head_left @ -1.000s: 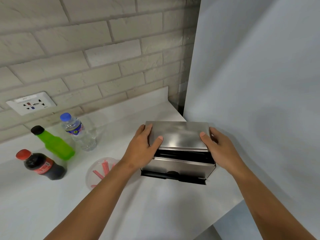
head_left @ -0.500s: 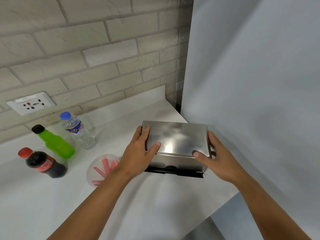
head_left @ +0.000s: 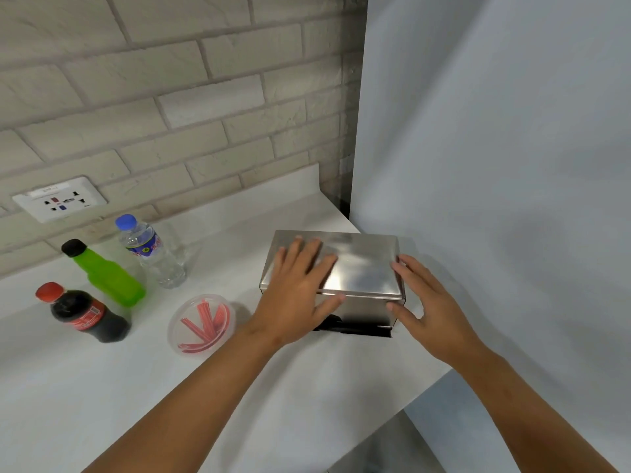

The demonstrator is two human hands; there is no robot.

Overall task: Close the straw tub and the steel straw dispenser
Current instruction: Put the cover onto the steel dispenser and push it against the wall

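The steel straw dispenser (head_left: 362,268) stands on the white counter near the right wall, its flat lid down on the box. My left hand (head_left: 297,291) lies spread over the lid's left part, fingers apart. My right hand (head_left: 426,302) hovers at the dispenser's right front corner, fingers apart, gripping nothing. A black tray (head_left: 351,327) shows under the dispenser's front. The clear round straw tub (head_left: 201,324) with red straws inside sits left of the dispenser; I cannot tell whether a lid is on it.
Three bottles stand at the left: a cola bottle (head_left: 83,312), a green bottle (head_left: 106,273) and a water bottle (head_left: 150,254). A wall socket (head_left: 59,198) is on the brick wall. The counter's edge (head_left: 420,394) runs diagonally at lower right beside a grey wall.
The dispenser's lid came down from a raised, gapped position to flat on the box. My left hand moved onto the lid's top; my right hand let go and drew back from the lid.
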